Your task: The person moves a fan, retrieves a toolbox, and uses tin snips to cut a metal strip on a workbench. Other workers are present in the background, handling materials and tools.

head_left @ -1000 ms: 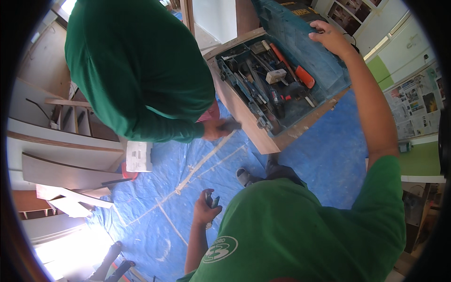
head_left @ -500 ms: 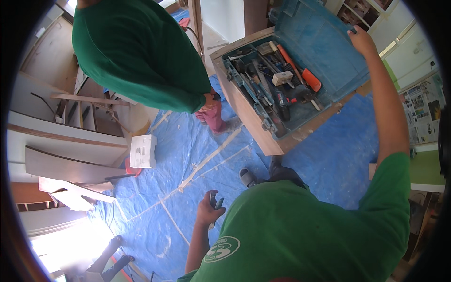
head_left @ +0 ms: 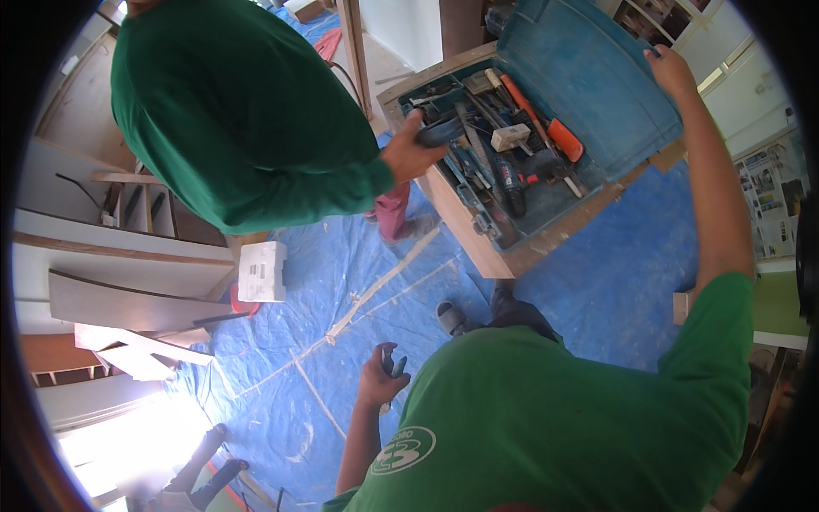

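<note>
My right hand (head_left: 670, 75) is closed on the upper edge of the raised lid (head_left: 589, 94) of a teal toolbox. The toolbox tray (head_left: 542, 218) holds a cordless drill (head_left: 513, 186), an orange-handled tool (head_left: 565, 141), a white block (head_left: 510, 136) and several other hand tools. Low beside my body, my left hand (head_left: 375, 380) is wrapped around a small dark tool (head_left: 397, 367) whose kind I cannot make out. Across from me, a co-worker's hand (head_left: 409, 155) holds a dark rounded object (head_left: 439, 132) over the near-left edge of the box.
The toolbox sits on a wooden crate (head_left: 478, 243). A co-worker in a green sleeve (head_left: 256, 128) stands at the left. Blue sheeting (head_left: 358, 256) with tape strips covers the floor. A white box (head_left: 262, 271) and loose boards (head_left: 128, 303) lie left; another person's legs (head_left: 209, 469) show lower left.
The co-worker's hand has risen from beside the body and reached right to the toolbox, with the dark object in it. My right hand and the lid shift slightly right; my left stays put.
</note>
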The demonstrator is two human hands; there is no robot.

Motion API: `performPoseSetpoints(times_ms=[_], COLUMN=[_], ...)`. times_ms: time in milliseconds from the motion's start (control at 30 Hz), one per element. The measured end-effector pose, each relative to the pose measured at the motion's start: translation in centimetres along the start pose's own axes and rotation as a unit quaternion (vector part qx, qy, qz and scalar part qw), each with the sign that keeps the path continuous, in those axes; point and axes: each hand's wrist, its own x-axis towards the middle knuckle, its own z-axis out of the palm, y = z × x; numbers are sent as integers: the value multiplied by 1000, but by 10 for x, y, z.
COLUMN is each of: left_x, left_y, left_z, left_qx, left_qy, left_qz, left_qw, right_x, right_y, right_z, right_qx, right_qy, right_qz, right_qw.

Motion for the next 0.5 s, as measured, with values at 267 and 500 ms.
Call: performPoseSetpoints(times_ms=[267, 500], left_x=[14, 14], left_y=[4, 2], left_z=[3, 1], left_qx=[3, 1], left_qy=[-7, -6], left_qz=[36, 43], left_qw=[999, 999], right_x=[-13, -32], right_y=[-38, -66], right_z=[-49, -63], right_qx=[104, 94], right_qy=[-60, -61], right_qz=[-77, -106], right_qw=[990, 988])
